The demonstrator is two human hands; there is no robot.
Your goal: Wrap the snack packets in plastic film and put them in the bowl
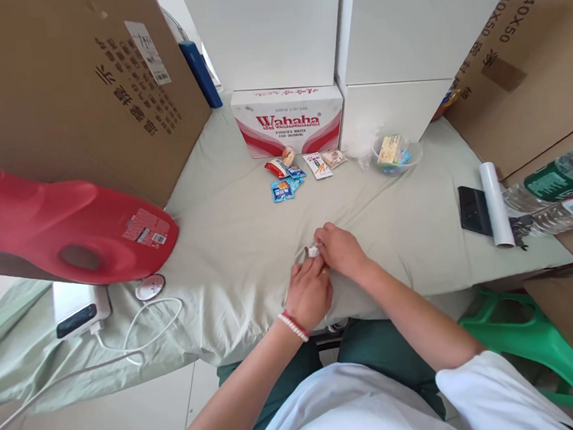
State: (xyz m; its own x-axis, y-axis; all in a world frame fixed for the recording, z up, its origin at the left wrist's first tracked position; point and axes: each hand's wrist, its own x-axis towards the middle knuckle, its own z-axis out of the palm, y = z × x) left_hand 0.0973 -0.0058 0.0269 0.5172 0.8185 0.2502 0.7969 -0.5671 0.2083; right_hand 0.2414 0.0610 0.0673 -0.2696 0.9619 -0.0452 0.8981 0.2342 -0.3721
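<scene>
My left hand (307, 293) and my right hand (340, 249) meet near the front edge of the cloth-covered table (229, 247). Both pinch one small clear-wrapped snack (312, 250) between their fingertips, just above the cloth. My left wrist wears a red and white bead bracelet (293, 325). Farther back lie several small snack packets (297, 171), red, blue and white. To their right stands a clear bowl (395, 153) holding more packets.
A Wahaha water carton (288, 120) and white boxes (380, 26) line the back. Large cardboard boxes stand at left (69, 87) and right (528, 53). A red plastic object (66, 224), power bank (80, 312), white cable, black phone (473, 210), white roll (496, 203), water bottles (560, 194) and green stool (533, 340) surround me.
</scene>
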